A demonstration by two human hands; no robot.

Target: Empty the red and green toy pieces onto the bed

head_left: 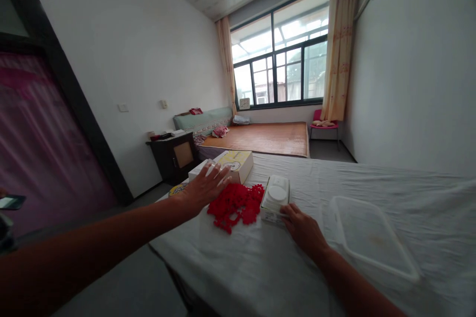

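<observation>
From where I sit, nearest on the right, I see 1 translucent, rectangular plastic container point(339, 225) on the wrinkled white cloth point(278, 272), probably placed to that side so both arms have room; just left of it is the right hand point(303, 227), its fingers drawn together and pinching the near right corner of 1 small, white, rectangular cardboard box point(273, 215); I take that corner hold as a way to steady the box without covering the white, round-faced object point(278, 192) lying in it; right beside the box, to its left, is a loose pile of bright red, lacy-edged pieces point(234, 205), bunched between the 2 hands, I judge, to be within reach of either; the left hand point(206, 185) is spread flat, palm down, fingers apart, over the near side of 1 larger white-and-yellow cardboard box point(243, 164), though I cannot tell whether it touches; that box sits behind the red pile, perhaps to free the nearer cloth; farther off are 1 dark wooden cabinet point(167, 162) against the wall, 1 low bed with a brown woven mat point(269, 137), and 1 pink chair point(324, 120) near the dark-framed window point(282, 54).
</observation>
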